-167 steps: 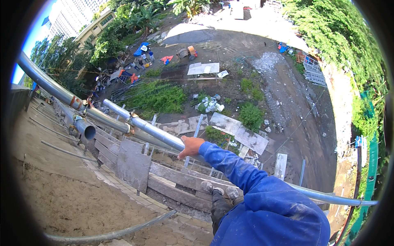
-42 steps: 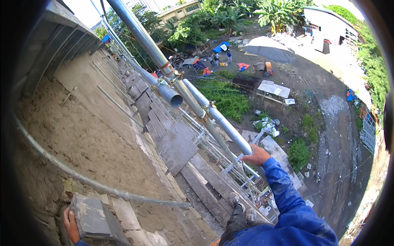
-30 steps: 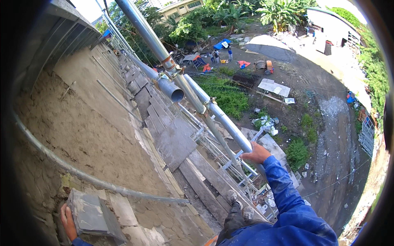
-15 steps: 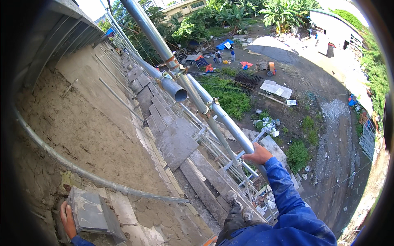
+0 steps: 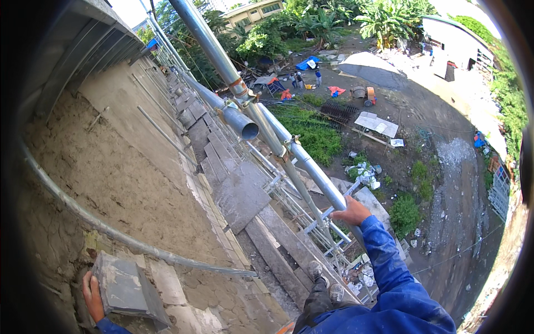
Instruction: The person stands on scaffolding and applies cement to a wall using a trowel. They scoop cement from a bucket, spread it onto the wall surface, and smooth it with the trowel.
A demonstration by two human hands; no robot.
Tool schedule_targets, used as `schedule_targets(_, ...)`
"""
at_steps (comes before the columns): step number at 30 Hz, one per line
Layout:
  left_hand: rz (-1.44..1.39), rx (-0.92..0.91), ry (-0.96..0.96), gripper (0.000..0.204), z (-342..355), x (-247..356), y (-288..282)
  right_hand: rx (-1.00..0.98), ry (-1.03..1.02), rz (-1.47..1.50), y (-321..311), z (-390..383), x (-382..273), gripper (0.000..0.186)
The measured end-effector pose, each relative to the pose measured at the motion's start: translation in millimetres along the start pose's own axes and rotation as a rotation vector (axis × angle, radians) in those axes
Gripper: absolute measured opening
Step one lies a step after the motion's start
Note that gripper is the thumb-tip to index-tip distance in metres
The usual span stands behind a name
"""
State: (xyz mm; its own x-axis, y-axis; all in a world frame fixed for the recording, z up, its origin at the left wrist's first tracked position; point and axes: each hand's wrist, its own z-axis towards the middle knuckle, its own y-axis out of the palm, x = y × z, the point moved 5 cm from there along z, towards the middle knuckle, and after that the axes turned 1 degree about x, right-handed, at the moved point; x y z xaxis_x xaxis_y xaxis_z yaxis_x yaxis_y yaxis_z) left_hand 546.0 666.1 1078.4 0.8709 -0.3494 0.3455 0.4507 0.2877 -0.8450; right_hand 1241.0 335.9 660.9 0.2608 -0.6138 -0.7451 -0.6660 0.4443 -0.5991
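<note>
Right hand [image 5: 355, 212] on pipe [image 5: 318, 173], left hand [image 5: 93, 296] beside block [image 5: 125, 286], sleeve [image 5: 110, 327] cropped

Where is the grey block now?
In the head view, the grey block is at the lower left, beside the left hand and below the curved metal pipe.

A rough brown plastered wall [image 5: 144, 172] lined the left; sunlight bleached the far side of a grey-brown dirt yard [image 5: 423, 108]; leafy green trees [image 5: 262, 42] fronted a cream-walled building [image 5: 255, 15].

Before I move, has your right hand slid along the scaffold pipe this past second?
No: the right hand holds the scaffold pipe as far below the pipe coupler as before.
</note>
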Motion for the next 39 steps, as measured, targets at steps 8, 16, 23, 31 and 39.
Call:
schedule_targets(8,-0.019,-0.009,0.009,0.06,1,-6,0,0.013,-0.004,-0.002,2,-3,-1,0.104)
schedule_targets(16,-0.015,-0.019,0.009,0.06,-1,9,3,0.017,0.018,0.002,-3,-6,3,0.102)
schedule_targets(23,0.003,0.007,0.031,0.055,-6,6,-5,0.07,-0.027,0.0,-1,6,-3,0.1)
schedule_targets(31,-0.095,0.055,-0.052,0.079,-6,27,17,0.069,-0.104,0.241,-2,8,19,0.059)
schedule_targets(39,-0.009,0.104,-0.037,0.075,-18,15,-2,-0.104,-0.244,0.229,24,45,46,0.045)
